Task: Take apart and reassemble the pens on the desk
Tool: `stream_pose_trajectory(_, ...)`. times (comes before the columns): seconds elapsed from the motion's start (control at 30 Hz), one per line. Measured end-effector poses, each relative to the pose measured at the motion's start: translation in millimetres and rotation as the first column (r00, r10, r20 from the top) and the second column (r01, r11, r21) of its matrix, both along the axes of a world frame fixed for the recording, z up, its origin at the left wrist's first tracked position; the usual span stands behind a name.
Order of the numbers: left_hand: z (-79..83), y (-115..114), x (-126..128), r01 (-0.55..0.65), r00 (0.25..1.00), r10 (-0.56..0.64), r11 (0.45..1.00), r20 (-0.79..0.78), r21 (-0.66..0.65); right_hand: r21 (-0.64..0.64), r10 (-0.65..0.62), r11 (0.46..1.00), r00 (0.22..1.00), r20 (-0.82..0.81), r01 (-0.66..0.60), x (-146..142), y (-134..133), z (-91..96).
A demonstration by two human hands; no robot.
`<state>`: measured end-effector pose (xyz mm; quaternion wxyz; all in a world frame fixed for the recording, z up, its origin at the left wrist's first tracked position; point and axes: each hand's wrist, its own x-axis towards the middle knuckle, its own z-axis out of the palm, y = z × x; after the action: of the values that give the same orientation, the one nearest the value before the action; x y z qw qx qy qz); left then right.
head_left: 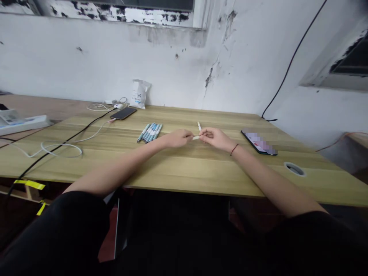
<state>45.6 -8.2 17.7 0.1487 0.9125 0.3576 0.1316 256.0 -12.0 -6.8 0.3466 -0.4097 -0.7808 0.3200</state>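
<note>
Both my hands meet over the middle of the wooden table (184,168). My left hand (178,138) is closed, pinching one end of a small white pen part (196,137). My right hand (214,137) is closed too; it holds a thin white pen piece (199,126) that sticks up and back from its fingers. The two pieces touch or nearly touch between the hands. To the left of my left hand lies a row of several blue-and-white pens (150,132).
A phone (259,142) lies to the right of my right hand, and a second phone (123,113) on a charging cable at the back left. White and black cables (60,147) run over the left side. A white pouch (138,94) leans on the wall. A cable hole (294,169) is near the right edge.
</note>
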Motion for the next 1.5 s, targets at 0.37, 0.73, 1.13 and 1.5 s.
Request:
stream_pose_trajectory(0.37,-1.3,-6.0,-4.6,0.064,0.987,-0.032,0.978,0.157,-0.199,-0.118,0.006,0.993,0.997,0.08,0.004,1.0,0.4,-0.1)
stream_pose_trajectory(0.73,-3.0,-2.1,-4.4,0.007,0.996,0.017,0.961,0.086,-0.275,-0.181,-0.018,0.983,0.999,-0.034,0.012,0.0,-2.1,2.2)
stream_pose_trajectory(1.13,-10.6,0.1,-3.0,0.055,0.97,0.038,0.929,0.241,-0.367,-0.166,0.057,0.984,0.997,-0.051,-0.064,4.3,3.3,-1.5)
stream_pose_trajectory(1.5,-12.4,-0.9,-4.6,0.16,0.949,-0.007,0.872,0.316,-0.463,-0.159,0.007,0.987,0.996,-0.092,-0.022,2.3,-1.2,4.3)
